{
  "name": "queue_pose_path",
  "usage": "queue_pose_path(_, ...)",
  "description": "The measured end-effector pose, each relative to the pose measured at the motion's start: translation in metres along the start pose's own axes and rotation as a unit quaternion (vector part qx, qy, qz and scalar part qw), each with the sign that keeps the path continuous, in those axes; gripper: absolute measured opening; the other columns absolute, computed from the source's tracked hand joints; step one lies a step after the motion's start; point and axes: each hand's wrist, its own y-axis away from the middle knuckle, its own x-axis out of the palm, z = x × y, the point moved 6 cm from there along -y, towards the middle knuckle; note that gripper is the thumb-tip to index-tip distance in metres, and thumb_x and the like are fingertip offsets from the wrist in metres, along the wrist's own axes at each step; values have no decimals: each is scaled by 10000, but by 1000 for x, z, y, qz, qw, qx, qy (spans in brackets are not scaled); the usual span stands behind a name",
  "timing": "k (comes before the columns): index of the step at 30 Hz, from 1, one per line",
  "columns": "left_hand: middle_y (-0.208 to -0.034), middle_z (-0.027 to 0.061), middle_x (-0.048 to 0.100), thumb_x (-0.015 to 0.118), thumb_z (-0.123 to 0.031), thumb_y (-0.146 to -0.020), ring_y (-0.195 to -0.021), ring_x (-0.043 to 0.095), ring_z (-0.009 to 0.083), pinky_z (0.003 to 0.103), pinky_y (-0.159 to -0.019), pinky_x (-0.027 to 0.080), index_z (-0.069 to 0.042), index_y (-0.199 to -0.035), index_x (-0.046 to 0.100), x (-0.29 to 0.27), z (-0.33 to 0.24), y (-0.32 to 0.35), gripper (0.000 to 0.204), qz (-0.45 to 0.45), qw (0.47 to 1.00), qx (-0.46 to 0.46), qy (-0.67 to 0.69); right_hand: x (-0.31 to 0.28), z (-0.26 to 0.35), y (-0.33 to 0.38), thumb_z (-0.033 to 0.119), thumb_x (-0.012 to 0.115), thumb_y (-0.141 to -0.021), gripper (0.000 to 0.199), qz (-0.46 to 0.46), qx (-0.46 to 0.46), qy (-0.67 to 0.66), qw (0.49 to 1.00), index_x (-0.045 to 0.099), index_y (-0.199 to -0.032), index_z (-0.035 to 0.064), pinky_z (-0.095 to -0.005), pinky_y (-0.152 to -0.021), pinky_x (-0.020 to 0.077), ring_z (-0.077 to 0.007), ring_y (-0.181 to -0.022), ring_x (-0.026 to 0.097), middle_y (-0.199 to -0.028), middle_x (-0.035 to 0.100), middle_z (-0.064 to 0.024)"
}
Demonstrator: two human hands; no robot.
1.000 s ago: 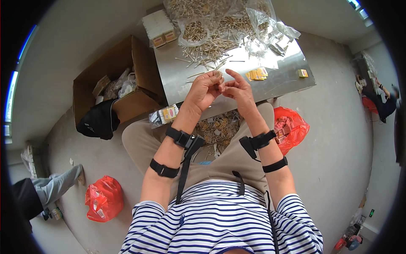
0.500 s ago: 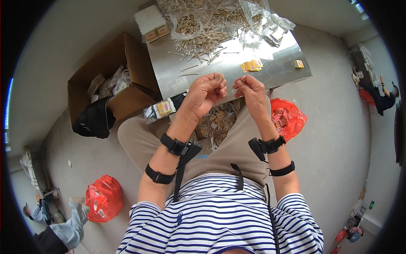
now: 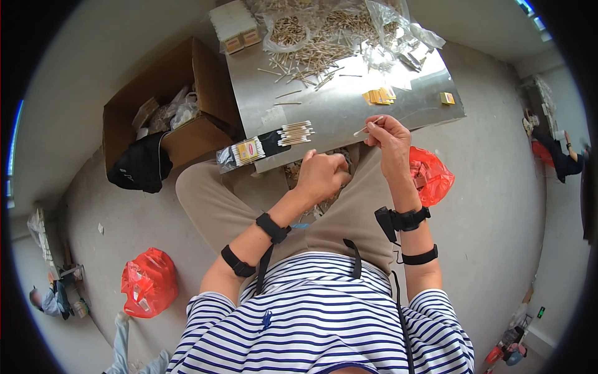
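In my right hand [image 3: 391,138], above the near edge of the metal table [image 3: 336,115], a single cotton swab [image 3: 369,126] is pinched between thumb and fingers, tilted up to the right. My left hand [image 3: 322,176] is lower, over my lap by the table edge. Its thumb stands apart from loosely bent fingers; nothing shows in it, though the fingertips are hidden. Beyond that hand, a neat stack of cotton swabs [image 3: 295,133] lies across a black strip [image 3: 270,142]. Swabs in clear wrap with a yellow label [image 3: 246,152] occupy the strip's left end.
A large heap of loose swabs [image 3: 317,47] and clear plastic bags [image 3: 380,47] cover the table's back. Yellow cards [image 3: 380,96] and a small yellow box [image 3: 447,98] lie rightward. A cardboard carton [image 3: 215,93] stands left; a red bag [image 3: 433,177] is right of my knee.
My hands have moved apart: the left down toward my lap, uncovering the swab stack, the right slightly rightward. The swab in my right hand now shows clearly.
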Motion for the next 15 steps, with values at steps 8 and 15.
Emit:
queue_pose_path(8,-957,92,715,758,-58,-791,-848,690,195,315,-782,542,-5,-1127,694,-65,36,-26,346,-125,985,-59,108,59,-33,-15,-24,672,-880,52,7,68,-87,994,685,-922,3,-215,-574,497,-78,-617,601,-811,704,-56)
queue_pose_path(15,-886,136,700,686,-57,-833,-784,677,222,341,-703,510,6,-912,678,-97,95,-51,101,-131,983,-121,34,121,-73,-51,20,700,-859,46,33,152,-91,984,680,-887,-11,-258,-561,506,-96,-613,603,-799,697,-55)
